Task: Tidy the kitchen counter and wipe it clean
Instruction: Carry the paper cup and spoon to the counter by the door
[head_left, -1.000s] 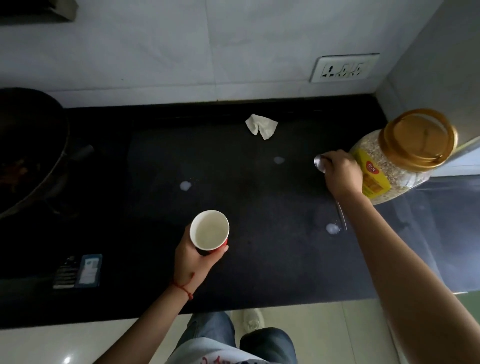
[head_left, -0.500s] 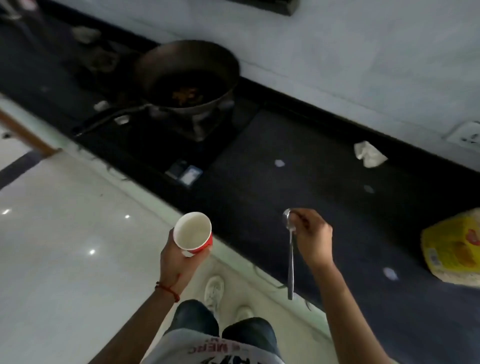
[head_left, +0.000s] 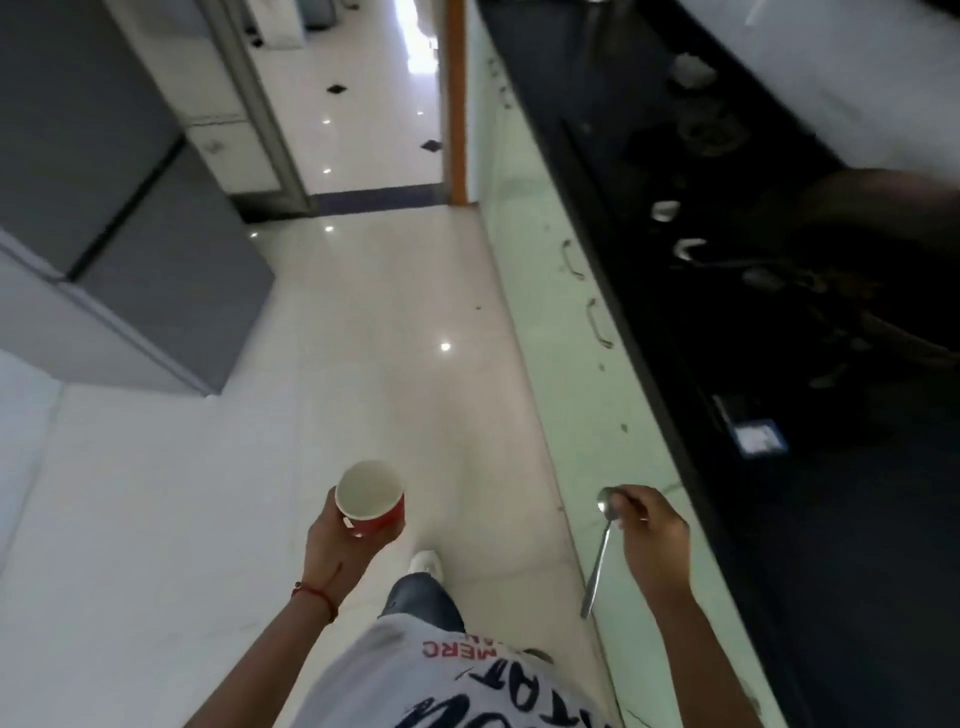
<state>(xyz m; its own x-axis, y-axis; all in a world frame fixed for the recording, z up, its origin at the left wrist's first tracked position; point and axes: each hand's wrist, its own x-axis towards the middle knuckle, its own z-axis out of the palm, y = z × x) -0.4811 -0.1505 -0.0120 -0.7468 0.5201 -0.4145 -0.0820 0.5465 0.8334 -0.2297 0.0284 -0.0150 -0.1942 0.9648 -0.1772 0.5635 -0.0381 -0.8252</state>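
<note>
My left hand (head_left: 332, 540) grips a red paper cup (head_left: 370, 499) with a white, empty-looking inside, held upright over the floor. My right hand (head_left: 652, 535) pinches a metal spoon (head_left: 600, 551) near its bowl, and the handle hangs down in front of the cabinet. The black kitchen counter (head_left: 857, 519) runs along my right side, away from both hands. Its stains and the crumpled tissue are out of view.
A dark pan (head_left: 878, 218) sits on the stove (head_left: 727, 270) on the counter, blurred. Pale green cabinet fronts (head_left: 550, 312) with handles line the right. A grey cabinet (head_left: 119, 223) stands at left. White tiled floor (head_left: 363, 322) leads to a doorway (head_left: 363, 98).
I have turned left, away from the counter, and now face along the floor. Both hands, still holding cup and spoon, have come off the counter. The oats jar and tissue have left view.
</note>
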